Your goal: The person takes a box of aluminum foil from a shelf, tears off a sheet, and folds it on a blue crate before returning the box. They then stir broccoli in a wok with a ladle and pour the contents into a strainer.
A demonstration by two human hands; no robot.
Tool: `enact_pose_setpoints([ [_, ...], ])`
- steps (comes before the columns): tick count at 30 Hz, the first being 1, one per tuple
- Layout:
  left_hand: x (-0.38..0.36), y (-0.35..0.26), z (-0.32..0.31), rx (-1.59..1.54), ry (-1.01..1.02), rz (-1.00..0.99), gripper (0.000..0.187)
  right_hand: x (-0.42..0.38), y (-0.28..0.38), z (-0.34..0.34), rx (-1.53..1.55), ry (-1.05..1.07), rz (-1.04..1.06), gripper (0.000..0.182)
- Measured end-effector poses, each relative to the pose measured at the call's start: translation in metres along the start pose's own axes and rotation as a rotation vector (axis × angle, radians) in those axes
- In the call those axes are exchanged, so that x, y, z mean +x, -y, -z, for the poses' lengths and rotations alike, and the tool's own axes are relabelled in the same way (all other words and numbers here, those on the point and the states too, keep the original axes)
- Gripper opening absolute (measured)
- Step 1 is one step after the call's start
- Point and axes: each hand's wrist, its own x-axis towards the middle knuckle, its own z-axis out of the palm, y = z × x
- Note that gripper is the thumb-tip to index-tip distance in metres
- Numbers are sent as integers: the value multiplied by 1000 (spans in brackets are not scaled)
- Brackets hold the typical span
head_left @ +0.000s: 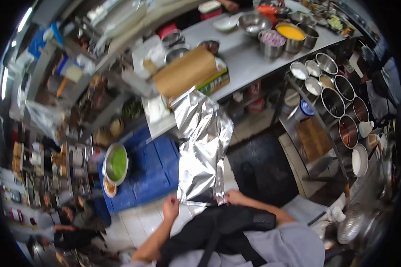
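Foil is being drawn out in a long, crinkled silver sheet of aluminium foil (202, 147), running from the long brown cardboard foil box (186, 71) at the near edge of the grey steel tabletop (249, 58) down to the person's chest.

On the left, the left hand (170, 208) is gripping the sheet's lower left corner, fingers clamped on the foil edge. A round steel bowl of green sauce (116, 163) is sitting on a blue plastic crate (153, 171) just beside the hanging sheet, so I judge that the foil is best kept clear of it while it is being pulled.

In the middle, the sheet is hanging slack and creased; pulling evenly with both corners level would likely be keeping it from tearing or folding on itself.

On the right, the right hand (233, 196) is pinching the lower right corner, fingers closed on the foil. Holding the box steady against the tabletop edge seems wise, since nothing is pressing it down. Farther right, a rack of round steel pots (338, 102) is standing well apart.
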Motion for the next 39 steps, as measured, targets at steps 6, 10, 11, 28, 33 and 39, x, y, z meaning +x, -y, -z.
enact_pose_setpoints([
  [6,27,0,42,-123,21,259,14,-6,9,-1,658,161,-131,45],
  [10,20,4,47,-204,49,287,13,-26,-15,31,682,72,-144,45],
  [11,12,7,47,-165,47,221,13,-35,-18,43,704,30,-208,43],
  [28,12,-39,307,25,-64,-135,8,-24,265,303,-459,-45,497,55],
  [33,21,-110,400,132,-49,-102,7,2,340,238,-573,240,670,93],
  [39,11,-134,470,-87,-234,-286,10,24,320,228,-669,28,614,83],
])
